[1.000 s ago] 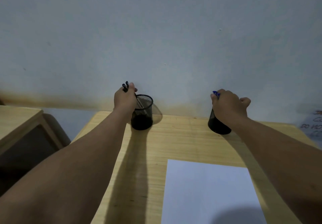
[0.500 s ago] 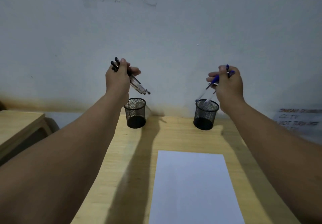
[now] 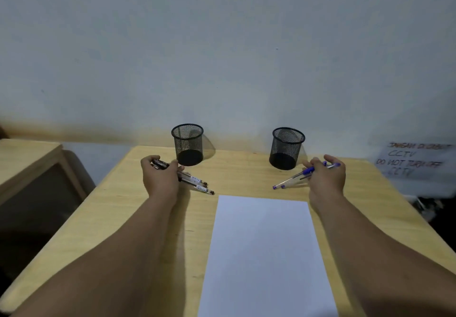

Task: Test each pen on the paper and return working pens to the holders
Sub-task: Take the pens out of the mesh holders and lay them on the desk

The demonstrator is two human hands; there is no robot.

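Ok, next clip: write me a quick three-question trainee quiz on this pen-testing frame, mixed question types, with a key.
1. True or false: the sheet of paper already has test marks on it.
2. Which colour of pens is in the left hand?
A. black pens
B. blue pens
C. red
3. Fill in: both mesh holders, the left holder and the right holder, stand at the far edge of the table and look ____.

Key
1. False; the sheet looks blank.
2. A; the right hand has the blue pens, each bundle in a closed grip with tips pointing inward, low over the table.
3. Empty; no pens show through the mesh.
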